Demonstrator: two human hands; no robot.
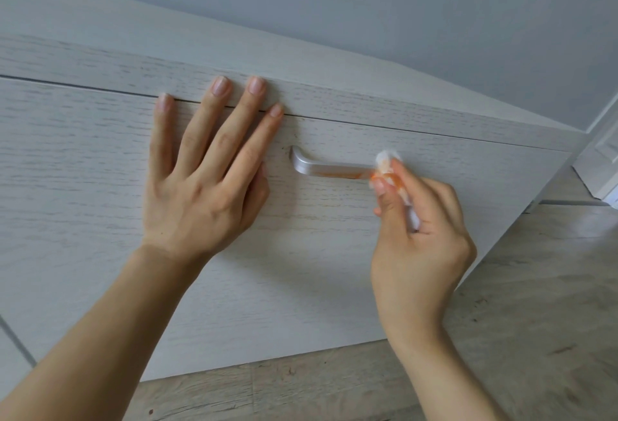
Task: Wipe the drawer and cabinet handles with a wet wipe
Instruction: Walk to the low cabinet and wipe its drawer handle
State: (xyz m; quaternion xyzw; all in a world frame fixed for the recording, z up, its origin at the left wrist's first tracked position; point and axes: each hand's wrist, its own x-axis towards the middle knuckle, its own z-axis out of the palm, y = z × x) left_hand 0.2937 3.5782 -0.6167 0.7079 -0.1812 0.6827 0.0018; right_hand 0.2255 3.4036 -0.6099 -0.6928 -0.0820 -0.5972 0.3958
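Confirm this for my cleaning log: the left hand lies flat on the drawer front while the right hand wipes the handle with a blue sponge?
Not a blue sponge: the head view shows the right hand pinching a white wet wipe, stained orange, against the handle. The left hand does lie flat on the drawer front.

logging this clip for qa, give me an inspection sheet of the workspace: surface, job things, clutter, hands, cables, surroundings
surface: pale wood-grain drawer front, closed, thin gap line along its top edge
job's things: brushed silver metal bar handle with an orange smear near its right end; crumpled white wet wipe, orange-stained, pressed on the handle's right end
clutter: nothing seen
hands: left hand flat on the drawer front, fingers spread; right hand pinches the wipe
cables: nothing seen
surroundings: grey wall above, light wood-look plank floor below, white trim at far right
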